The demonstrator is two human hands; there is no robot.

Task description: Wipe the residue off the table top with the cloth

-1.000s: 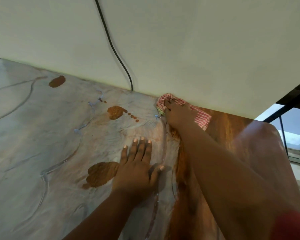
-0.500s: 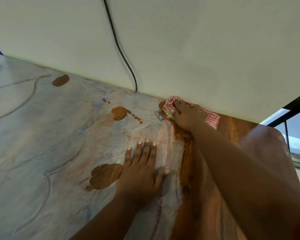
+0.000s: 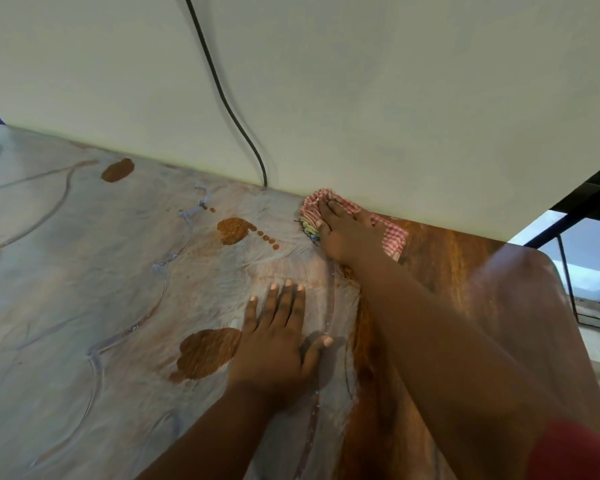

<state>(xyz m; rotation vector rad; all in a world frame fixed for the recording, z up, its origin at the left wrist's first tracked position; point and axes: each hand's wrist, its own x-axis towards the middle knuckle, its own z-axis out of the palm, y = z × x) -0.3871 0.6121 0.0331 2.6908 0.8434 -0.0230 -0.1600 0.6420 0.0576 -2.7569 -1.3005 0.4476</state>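
Right hand point(image 3: 347, 233): fingers pressed on checked cloth point(image 3: 390, 233) at the wall edge of table point(image 3: 66, 289) | Left hand point(image 3: 274, 344): flat, fingers spread, on pale residue point(image 3: 222, 282) | Cable point(image 3: 222, 95): on wall.

**Cloth pressed at the wall edge of a film-covered table**

The right hand point(image 3: 349, 237) presses a red-and-white checked cloth point(image 3: 390, 233) onto the table top point(image 3: 465, 258) where it meets the cream wall point(image 3: 361, 98). The left hand point(image 3: 274, 344) lies flat, fingers straight, on the pale residue point(image 3: 66, 289) beside a bare brown patch point(image 3: 205, 353). Right of the arms the wood is bare. A black cable point(image 3: 222, 95) runs down the wall.
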